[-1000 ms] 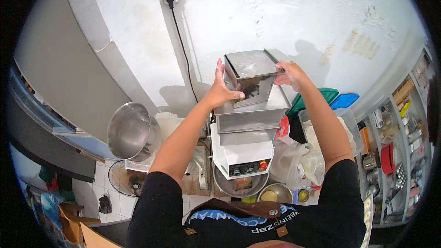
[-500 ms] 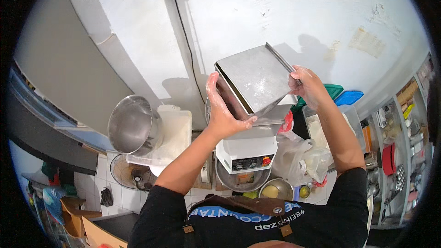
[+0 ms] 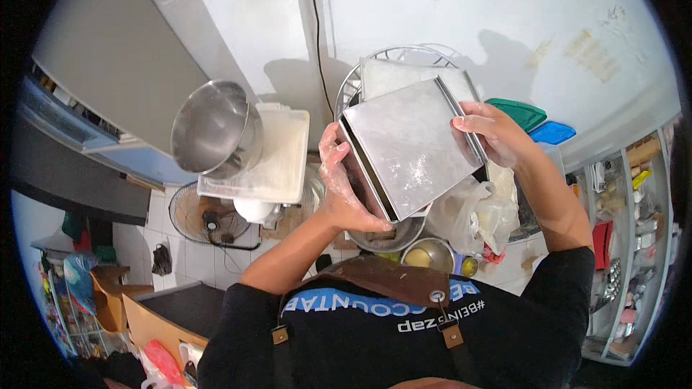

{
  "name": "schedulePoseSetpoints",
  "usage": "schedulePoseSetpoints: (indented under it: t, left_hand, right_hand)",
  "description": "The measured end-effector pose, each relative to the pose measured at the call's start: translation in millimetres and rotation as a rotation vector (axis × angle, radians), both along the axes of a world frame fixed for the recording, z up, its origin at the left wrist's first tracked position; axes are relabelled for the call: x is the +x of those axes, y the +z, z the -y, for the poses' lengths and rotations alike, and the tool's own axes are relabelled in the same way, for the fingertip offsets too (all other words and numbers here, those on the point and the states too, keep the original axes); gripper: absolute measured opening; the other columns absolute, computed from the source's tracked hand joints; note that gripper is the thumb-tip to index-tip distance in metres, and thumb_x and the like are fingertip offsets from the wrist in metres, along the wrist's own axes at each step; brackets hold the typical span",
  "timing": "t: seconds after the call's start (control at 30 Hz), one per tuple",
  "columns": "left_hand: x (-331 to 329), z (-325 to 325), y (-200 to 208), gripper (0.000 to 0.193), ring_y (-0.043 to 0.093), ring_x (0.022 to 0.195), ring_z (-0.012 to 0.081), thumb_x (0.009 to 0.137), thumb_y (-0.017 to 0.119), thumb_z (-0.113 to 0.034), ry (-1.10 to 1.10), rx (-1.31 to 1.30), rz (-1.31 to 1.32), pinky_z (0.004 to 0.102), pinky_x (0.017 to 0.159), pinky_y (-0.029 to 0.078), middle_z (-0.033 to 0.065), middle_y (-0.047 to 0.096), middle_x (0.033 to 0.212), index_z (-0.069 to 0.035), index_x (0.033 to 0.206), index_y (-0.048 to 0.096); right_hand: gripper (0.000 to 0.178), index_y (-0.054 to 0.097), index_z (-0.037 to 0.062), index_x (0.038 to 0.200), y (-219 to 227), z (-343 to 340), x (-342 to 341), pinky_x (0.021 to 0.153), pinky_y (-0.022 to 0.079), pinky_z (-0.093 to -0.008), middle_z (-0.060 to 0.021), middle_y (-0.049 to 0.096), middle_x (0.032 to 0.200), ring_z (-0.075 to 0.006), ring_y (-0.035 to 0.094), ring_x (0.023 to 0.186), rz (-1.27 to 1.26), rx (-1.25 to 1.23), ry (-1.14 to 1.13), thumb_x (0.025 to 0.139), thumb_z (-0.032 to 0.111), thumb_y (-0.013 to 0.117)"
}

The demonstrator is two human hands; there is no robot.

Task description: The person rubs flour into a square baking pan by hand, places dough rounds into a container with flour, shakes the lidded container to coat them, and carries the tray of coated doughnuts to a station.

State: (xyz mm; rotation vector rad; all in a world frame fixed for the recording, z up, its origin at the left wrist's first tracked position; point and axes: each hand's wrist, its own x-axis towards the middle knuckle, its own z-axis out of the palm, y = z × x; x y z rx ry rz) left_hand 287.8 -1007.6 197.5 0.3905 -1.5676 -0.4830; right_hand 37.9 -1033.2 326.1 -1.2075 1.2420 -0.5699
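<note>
Between my two hands is a square metal loaf tin (image 3: 411,144) with a flat lid, dusted with white powder. My left hand (image 3: 342,187) is spread along its left side, thumb at the near corner, whitened by powder. A dark gap runs beneath the lid's edge on that side. My right hand (image 3: 497,133) grips the raised rail at the right edge, fingers curled over it. Behind the tin stands a mixer with a round wire guard (image 3: 404,50); the tin hides most of it.
To the left, a large steel bowl (image 3: 216,130) sits on a whitish plastic tub (image 3: 288,155), above a floor fan (image 3: 209,220). On the right are a plastic bag (image 3: 461,220), green lid (image 3: 517,114), blue lid (image 3: 553,132) and laden shelves (image 3: 613,317). A small bowl (image 3: 425,256) holds something yellow.
The tin has come lower and closer to my body, still in both hands, covering the mixer's control panel. My view has tipped, so the wire guard behind now shows.
</note>
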Motion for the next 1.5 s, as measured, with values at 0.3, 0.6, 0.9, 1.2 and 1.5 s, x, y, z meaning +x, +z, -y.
schedulePoseSetpoints:
  t: [0.3,0.6,0.9,1.2,1.5]
  left_hand:
    - [6.7,-51.0,-30.0,0.118,0.024,0.125,0.0376,0.041,0.083,-0.05,-0.044,0.254,-0.018,0.049,0.1,0.027,0.0238,0.016,0.134,-0.018,0.133,0.016]
    - [3.7,-57.7,-16.6,0.121,0.025,0.125,0.0376,0.041,0.082,-0.057,-0.007,0.057,-0.066,0.0498,0.1,0.024,0.0243,0.018,0.134,-0.015,0.134,0.017]
    - [9.0,-77.0,-18.2,0.124,0.028,0.125,0.0328,0.044,0.084,-0.051,-0.178,0.322,-0.029,0.0458,0.101,0.026,0.021,0.02,0.134,-0.013,0.135,0.009]
    - [60.4,-81.9,-71.2,0.094,0.039,0.116,0.0302,0.058,0.073,-0.057,0.202,0.241,-0.011,0.0426,0.097,0.032,0.0172,0.039,0.124,-0.005,0.124,0.03]
    - [154.3,-138.0,-124.5,0.073,0.047,0.108,0.0262,0.068,0.069,-0.054,0.506,0.492,0.177,0.0387,0.093,0.036,0.0134,0.053,0.113,0.0,0.114,0.052]
  right_hand:
    - [0.032,0.05,0.0067,0.1,3.1,-44.0,12.6,0.059,0.048,-0.0236,-0.0001,0.05,0.082,-0.0092,0.053,0.066,0.161,0.055,-0.197,0.079,0.028,0.061]
    - [0.021,0.048,0.0101,0.078,-13.9,-53.3,-1.3,0.043,0.035,-0.0158,0.0034,0.048,0.066,-0.0036,0.045,0.052,0.155,0.002,-0.188,0.082,0.027,0.059]
    - [0.044,0.054,-0.0002,0.096,-11.2,-69.9,35.8,0.077,0.042,-0.0321,-0.011,0.06,0.087,-0.0207,0.056,0.083,-0.501,-0.602,0.294,0.09,0.043,0.047]
    - [0.059,0.057,0.0037,0.1,-97.5,95.7,-118.6,0.07,0.049,-0.0339,-0.0062,0.057,0.098,-0.0178,0.054,0.086,-0.422,-0.277,-0.404,0.077,0.058,0.057]
    - [0.039,0.052,-0.0002,0.11,-128.8,109.0,-128.5,0.08,0.051,-0.0475,-0.0157,0.055,0.108,-0.0307,0.057,0.095,0.189,0.01,-0.503,0.08,0.024,0.06]
